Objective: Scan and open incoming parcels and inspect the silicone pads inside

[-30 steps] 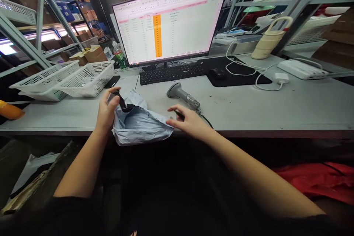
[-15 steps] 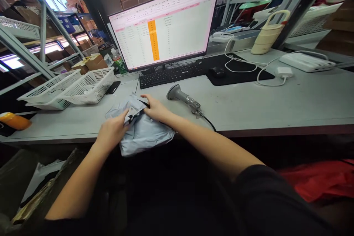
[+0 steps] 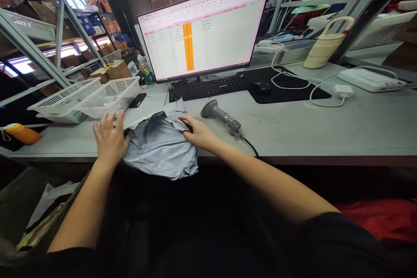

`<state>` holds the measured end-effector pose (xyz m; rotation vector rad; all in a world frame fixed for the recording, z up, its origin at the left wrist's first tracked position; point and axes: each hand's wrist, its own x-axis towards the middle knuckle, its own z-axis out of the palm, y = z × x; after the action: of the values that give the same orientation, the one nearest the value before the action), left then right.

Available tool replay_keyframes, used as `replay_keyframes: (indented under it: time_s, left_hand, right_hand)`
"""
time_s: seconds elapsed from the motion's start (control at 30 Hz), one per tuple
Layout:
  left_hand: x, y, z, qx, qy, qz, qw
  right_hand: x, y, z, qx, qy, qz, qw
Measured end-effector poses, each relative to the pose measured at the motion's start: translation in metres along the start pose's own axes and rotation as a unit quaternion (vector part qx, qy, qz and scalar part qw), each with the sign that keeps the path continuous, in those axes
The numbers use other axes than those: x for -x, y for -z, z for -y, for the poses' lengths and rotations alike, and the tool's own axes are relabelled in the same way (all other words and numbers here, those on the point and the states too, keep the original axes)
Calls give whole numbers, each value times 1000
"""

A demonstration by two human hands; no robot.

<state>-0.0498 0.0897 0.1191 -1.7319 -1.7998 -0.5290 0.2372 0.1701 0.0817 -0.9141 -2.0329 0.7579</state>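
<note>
Since half a second ago, our left hand (image 3: 110, 137) is sliding off the grey poly mailer (image 3: 159, 150) and spreading open, flat at its left edge, holding nothing. Our right hand (image 3: 199, 133) is curling at the torn mouth over something small and dark. We cannot tell whether it is pinching. The slick, crumpled film is overhanging the desk edge (image 3: 293, 159) and, unpinned, could be sliding off.

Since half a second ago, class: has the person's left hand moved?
Yes. The left hand has shifted left to the edge of the grey bag, nearer the white basket.
</note>
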Motion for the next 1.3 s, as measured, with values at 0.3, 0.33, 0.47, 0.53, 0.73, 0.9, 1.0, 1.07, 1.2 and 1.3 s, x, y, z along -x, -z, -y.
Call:
replay_keyframes:
  time_s: [0.3, 0.33, 0.47, 0.53, 0.73, 0.9, 1.0, 1.07, 1.2, 1.3]
  left_hand:
    - [-72, -24, -83, -3, -230, 80, 970]
    - [-78, -30, -87, -1, -233, 103, 967]
    - [-92, -41, -104, 8, -228, 179, 957]
    - [-92, -41, -112, 18, -219, 180, 959]
    - [-99, -34, -108, 32, -169, 180, 968]
    - [-121, -24, -21, 13, 6, 152, 988]
    - [-125, -23, 32, 51, 126, 126, 983]
    - [-124, -28, 48, 118, 160, 137, 970]
    - [-117, -45, 45, 203, 156, 202, 946]
    - [-107, -55, 44, 261, 165, 216, 926]
  right_hand:
    - [13, -12, 10, -42, 9, 39, 998]
    - [14, -10, 10, -35, 10, 43, 998]
    - [2, 4, 4, 35, -46, -16, 998]
    - [-10, 9, -1, 84, -91, -50, 991]
    - [-32, 5, -17, 101, -102, -42, 989]
    - [3, 25, -11, 67, -54, -16, 996]
    - [22, 52, -6, -44, -54, 1, 998]
    - [21, 76, -10, -109, -63, -18, 992]
    - [9, 137, -48, 48, -139, -144, 979]
    - [17, 174, -89, 251, -240, -165, 923]
